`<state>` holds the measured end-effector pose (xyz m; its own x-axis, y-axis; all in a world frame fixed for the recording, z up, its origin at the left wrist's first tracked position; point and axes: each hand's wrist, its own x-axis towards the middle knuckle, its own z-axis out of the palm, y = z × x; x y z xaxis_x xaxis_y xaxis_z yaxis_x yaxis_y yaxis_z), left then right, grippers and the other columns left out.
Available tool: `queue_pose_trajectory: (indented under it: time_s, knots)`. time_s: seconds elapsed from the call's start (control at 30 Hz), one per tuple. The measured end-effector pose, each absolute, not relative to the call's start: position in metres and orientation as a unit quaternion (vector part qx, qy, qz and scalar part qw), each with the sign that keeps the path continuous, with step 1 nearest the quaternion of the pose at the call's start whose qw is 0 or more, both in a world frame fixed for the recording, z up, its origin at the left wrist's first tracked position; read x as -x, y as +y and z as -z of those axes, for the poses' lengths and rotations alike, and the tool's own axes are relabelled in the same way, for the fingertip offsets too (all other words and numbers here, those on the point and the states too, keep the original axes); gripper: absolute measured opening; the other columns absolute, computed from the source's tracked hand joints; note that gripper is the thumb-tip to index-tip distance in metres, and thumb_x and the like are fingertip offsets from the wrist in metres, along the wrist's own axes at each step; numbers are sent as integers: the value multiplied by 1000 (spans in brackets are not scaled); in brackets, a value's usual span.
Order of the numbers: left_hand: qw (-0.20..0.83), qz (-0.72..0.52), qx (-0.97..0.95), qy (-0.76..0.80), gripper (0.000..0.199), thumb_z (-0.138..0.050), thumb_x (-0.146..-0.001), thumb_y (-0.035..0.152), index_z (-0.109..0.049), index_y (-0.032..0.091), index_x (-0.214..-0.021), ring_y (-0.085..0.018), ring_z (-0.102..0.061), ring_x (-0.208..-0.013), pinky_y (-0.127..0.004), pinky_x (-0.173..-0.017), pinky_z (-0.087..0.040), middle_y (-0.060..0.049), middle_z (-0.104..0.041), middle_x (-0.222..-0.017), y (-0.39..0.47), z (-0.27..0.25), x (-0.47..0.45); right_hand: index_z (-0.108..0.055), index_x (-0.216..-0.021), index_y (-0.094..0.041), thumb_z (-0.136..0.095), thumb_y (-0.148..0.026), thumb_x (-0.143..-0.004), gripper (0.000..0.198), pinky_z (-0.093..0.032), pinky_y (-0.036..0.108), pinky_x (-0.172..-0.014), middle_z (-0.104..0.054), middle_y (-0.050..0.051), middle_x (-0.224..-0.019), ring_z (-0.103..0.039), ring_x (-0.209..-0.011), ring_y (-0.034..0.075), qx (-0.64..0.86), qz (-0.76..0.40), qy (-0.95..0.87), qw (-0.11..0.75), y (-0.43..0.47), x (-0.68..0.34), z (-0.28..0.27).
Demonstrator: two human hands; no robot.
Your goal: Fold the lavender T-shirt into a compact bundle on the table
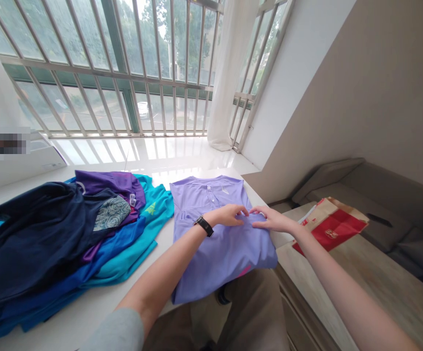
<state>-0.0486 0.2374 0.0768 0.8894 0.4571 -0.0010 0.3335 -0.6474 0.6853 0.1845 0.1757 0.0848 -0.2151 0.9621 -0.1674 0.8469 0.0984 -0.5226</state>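
A lavender short-sleeved shirt (211, 253) lies spread on the white ledge, its collar toward the window and its lower end hanging over the near edge. My left hand (231, 215), with a black watch on the wrist, rests on the shirt's right half, fingers bent around a bit of its cloth. Facing it, my right hand (272, 219) grips the fabric at the shirt's right side between thumb and fingers. The fingertips of both hands nearly meet. A small pink mark shows near the shirt's lower end.
To the left is a heap of clothes with a navy garment (46, 234) on top and a teal shirt (156, 204) beneath. Barred windows (152, 73) and a white curtain (226, 83) stand behind. At right, a red paper bag (332, 226) lies on a table near a grey sofa (346, 190).
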Motion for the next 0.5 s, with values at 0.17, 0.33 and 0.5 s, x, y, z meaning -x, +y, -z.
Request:
queue_pose_trajectory:
  time_s: [0.17, 0.33, 0.5]
  knots:
    - [368, -87, -901, 215, 39, -61, -85, 19, -61, 19, -124, -18, -64, -94, -25, -80, -49, -6, -69, -113, 238, -86, 53, -64, -81, -21, -70, -55, -69, 36, -50, 33, -73, -67, 4, -85, -61, -80, 23, 623, -206, -753, 53, 179, -184, -95]
    - [379, -70, -892, 239, 40, -63, -85, 22, -59, 19, -124, -17, -65, -90, -24, -76, -50, -7, -68, -113, 242, -88, 60, -64, -76, -23, -69, -57, -70, 35, -47, 32, -67, -65, 3, -80, -59, -72, 21, 612, -198, -765, 23, 178, -184, -98]
    - [376, -74, -890, 248, 38, -64, -85, 21, -61, 18, -122, -16, -65, -86, -24, -75, -50, -6, -69, -110, 247, -90, 64, -56, -67, -23, -64, -58, -74, 37, -41, 28, -59, -55, -2, -63, -51, -62, 17, 626, -216, -748, 39, 178, -184, -108]
